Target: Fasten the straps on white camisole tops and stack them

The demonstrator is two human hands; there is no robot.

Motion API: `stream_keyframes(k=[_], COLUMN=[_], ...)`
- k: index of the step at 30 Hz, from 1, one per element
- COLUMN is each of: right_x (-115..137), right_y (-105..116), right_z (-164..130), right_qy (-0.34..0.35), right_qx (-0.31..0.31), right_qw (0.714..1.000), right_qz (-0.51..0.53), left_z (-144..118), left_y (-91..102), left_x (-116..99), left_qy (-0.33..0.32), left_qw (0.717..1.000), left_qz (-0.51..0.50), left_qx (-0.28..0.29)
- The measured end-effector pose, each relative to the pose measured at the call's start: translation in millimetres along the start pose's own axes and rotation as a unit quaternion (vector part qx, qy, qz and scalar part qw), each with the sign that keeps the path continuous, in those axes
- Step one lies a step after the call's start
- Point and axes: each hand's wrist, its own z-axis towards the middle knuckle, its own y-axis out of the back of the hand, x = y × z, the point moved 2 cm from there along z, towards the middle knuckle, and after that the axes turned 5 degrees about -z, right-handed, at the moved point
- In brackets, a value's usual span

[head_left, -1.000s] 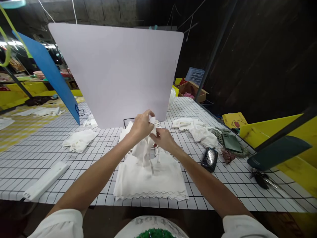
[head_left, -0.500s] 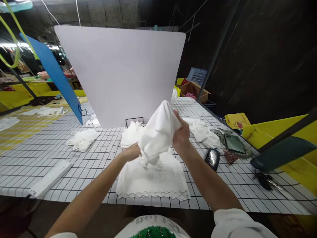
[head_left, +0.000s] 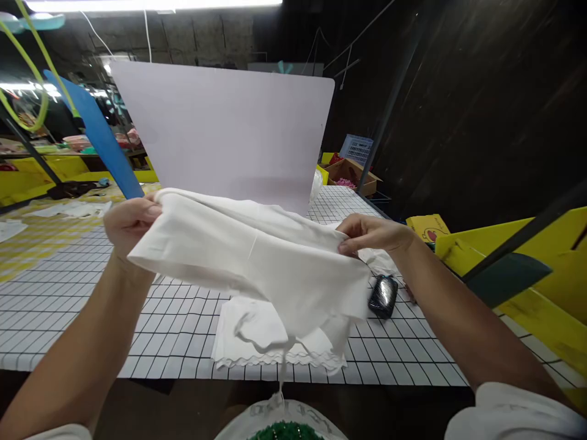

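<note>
a white garment (head_left: 257,263) is held stretched above a grid-patterned table (head_left: 59,305), gripped at one end by the left hand (head_left: 131,221) and pinched at the other by the right hand (head_left: 373,235). a folded white stack (head_left: 275,342) is seen below at the table's near edge. no writing can be read. open tabletop is left to the left; a black case (head_left: 384,296) lies to the right.
</note>
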Motion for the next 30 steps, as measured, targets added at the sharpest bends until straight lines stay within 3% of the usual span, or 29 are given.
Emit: stream_keyframes(k=[2, 4, 6, 8, 10, 13, 18, 21, 23, 25, 30], right_x=[3.9, 6.2, 7.7, 10.1, 14.9, 30.0, 65.7, 66.6, 55.2, 41.8, 32.7], right_y=[10.2, 22.8, 33.2, 38.5, 37.5, 24.3, -0.3, 10.8, 25.8, 40.4, 60.1], right_z=[2.3, 2.8, 1.0, 0.0, 4.4, 27.4, 82.3, 86.9, 76.5, 62.8, 40.7], right_qy=[-0.012, 0.015, 0.047, 0.069, 0.078, 0.081, 0.108, 0.069, 0.018, 0.0, 0.056], right_qx=[-0.011, -0.101, -0.201, -0.266, -0.29, -0.263, -0.153, -0.136, -0.126, -0.138, -0.237], right_qw=[1.0, 0.994, 0.976, 0.956, 0.947, 0.955, 0.982, 0.988, 0.99, 0.988, 0.969], right_qz=[-0.003, 0.034, 0.075, 0.1, 0.111, 0.106, 0.023, -0.036, -0.068, -0.063, 0.048], left_z=[3.8, 9.4, 16.1, 23.2, 30.4, 42.8, 62.7, 68.0, 67.7, 65.0, 59.2], left_y=[-11.6, -23.0, -25.0, -16.7, -4.7, -3.5, -61.6, -77.4, -70.6, -57.7, -31.0], left_x=[-4.8, 0.2, 8.8, 16.3, 22.8, 33.2, 47.3, 37.8, 22.3, 7.0, -6.4], left_qy=[0.024, 0.057, 0.072, 0.067, 0.07, 0.085, 0.075, 0.089, 0.079, 0.081, 0.109], left_qw=[0.994, 0.965, 0.937, 0.947, 0.969, 0.977, 0.961, 0.965, 0.974, 0.969, 0.919], left_qz=[0.088, 0.221, 0.302, 0.277, 0.204, 0.168, 0.129, 0.123, 0.139, 0.183, 0.335], left_qx=[0.062, 0.132, 0.16, 0.145, 0.119, 0.104, 0.235, 0.214, 0.163, 0.147, 0.175])
